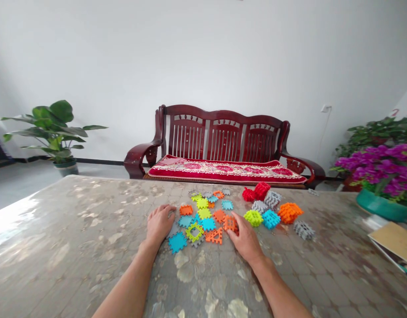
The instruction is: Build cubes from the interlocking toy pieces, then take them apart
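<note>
Flat interlocking puzzle tiles with toothed edges lie loosely in the middle of the table, among them a blue tile (177,242), a green tile with an open centre (194,232) and an orange tile with cut-outs (214,236). My left hand (160,224) rests on the table at the left of these tiles, its fingers loosely apart, beside a grey tile (173,229) that it partly hides. At the right side of the group, the thumb and fingers of my right hand (245,240) are around an orange openwork tile (229,223).
To the right stand assembled blocks: red (262,190), green (253,218), blue (271,219), orange (290,213) and grey (304,230). A flower pot (385,206) and a cardboard piece (396,238) are at the table's right edge. A wooden bench (225,132) stands beyond.
</note>
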Demonstrator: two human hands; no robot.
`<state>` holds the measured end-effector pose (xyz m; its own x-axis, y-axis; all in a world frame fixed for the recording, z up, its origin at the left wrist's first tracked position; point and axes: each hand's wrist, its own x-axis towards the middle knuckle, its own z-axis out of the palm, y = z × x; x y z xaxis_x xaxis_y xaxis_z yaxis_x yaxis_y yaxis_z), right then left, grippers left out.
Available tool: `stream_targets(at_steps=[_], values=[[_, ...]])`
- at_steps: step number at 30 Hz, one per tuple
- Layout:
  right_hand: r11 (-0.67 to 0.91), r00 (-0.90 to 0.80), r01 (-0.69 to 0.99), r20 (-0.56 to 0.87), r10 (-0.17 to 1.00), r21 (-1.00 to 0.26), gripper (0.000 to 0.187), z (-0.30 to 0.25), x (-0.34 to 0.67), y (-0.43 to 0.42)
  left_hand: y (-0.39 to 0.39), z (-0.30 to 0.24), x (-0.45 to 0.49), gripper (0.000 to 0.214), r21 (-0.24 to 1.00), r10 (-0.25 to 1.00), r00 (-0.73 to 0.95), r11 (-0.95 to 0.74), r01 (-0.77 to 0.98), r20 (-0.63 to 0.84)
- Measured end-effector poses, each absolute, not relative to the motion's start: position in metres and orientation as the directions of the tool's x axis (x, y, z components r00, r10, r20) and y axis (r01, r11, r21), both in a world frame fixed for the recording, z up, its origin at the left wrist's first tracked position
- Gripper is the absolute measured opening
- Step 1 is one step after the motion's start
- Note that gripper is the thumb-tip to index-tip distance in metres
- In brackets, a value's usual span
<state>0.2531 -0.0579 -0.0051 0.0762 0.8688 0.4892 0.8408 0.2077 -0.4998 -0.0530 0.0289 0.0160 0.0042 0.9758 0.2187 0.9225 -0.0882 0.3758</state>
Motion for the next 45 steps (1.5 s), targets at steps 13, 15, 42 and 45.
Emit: stream_targets(at_steps=[13, 15, 42, 45], values=[[0.274, 0.021, 0.819, 0.502, 0.865, -0.505, 0.054, 0.001, 0.247, -0.061, 0.035, 0.01, -0.057, 0.036, 0.354, 0.975, 0.02, -0.1, 0.93, 0.222], [0.284, 0.014, 0.82, 0.514, 0.858, -0.497, 0.053, 0.001, 0.247, -0.062, 0.036, 0.009, -0.058, 0.036, 0.348, 0.974, 0.026, -0.105, 0.931, 0.223], [-0.147, 0.197, 0.974, 0.318, 0.928, -0.173, 0.049, 0.059, 0.309, 0.005, 0.034, 0.005, -0.057, 0.034, 0.361, 0.969, 0.047, -0.134, 0.923, 0.241], [-0.15, 0.185, 0.979, 0.288, 0.94, -0.138, 0.048, 0.055, 0.314, 0.014, 0.032, 0.007, -0.056, 0.034, 0.345, 0.969, 0.071, -0.152, 0.926, 0.235]])
